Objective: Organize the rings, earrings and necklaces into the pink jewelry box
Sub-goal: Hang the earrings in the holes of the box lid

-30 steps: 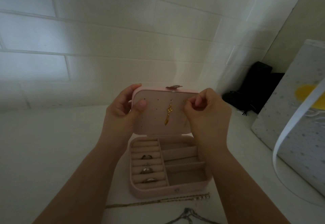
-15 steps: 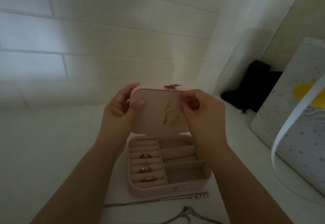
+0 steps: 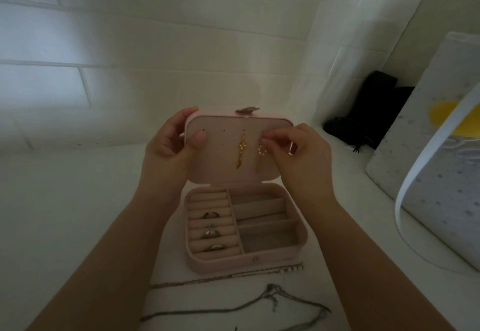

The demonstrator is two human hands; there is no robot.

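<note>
The pink jewelry box (image 3: 249, 260) stands open on the white counter, its lid (image 3: 220, 159) upright. My left hand (image 3: 172, 146) grips the lid's left edge, thumb on the inner panel. A gold drop earring (image 3: 241, 152) hangs from the lid's holes. My right hand (image 3: 298, 154) pinches the top of a second gold earring (image 3: 261, 157) against the lid beside the first. Several rings (image 3: 211, 232) sit in the rolls of the left compartment. A gold necklace (image 3: 233, 274) and a grey chain necklace (image 3: 259, 302) lie on the counter in front of the box.
A white tiled wall rises behind the box. A black pouch (image 3: 368, 109) lies in the right corner. A speckled gift bag (image 3: 441, 154) with a white handle stands at the right.
My right hand has moved left along the lid and brought a second gold earring up next to the hanging one. The left hand kept its hold on the lid.
</note>
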